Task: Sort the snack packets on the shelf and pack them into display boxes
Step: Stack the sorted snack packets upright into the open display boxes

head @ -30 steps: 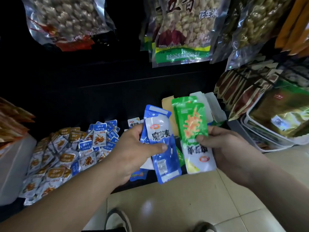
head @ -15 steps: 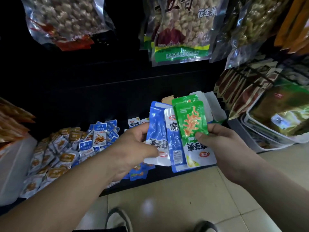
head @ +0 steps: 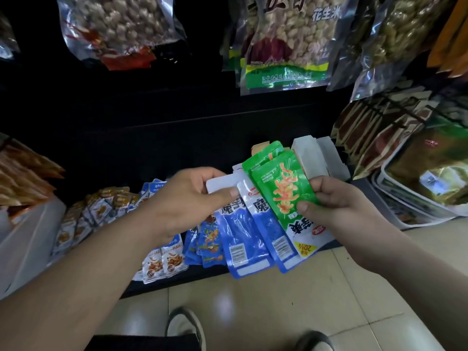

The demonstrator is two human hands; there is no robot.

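holding packets (head: 243,231) between left fingers (head: 200,174) and right fingers (head: 326,184).

At frame centre, my green packet (head: 281,183) carries an orange squiggle print. The blue packets (head: 243,236) beside it turn white at the top, with dark blue lettering and white barcode panels. Lower left, the small packets (head: 162,259) are blue and white with orange pictures. Upper middle, the peanut bag (head: 286,46) has a green band.

Dim shelf recess (head: 126,117), nearly black; overhead light glares off the floor tiles (head: 222,302) and foil bags (head: 121,29). Edges bow, slightly soft.
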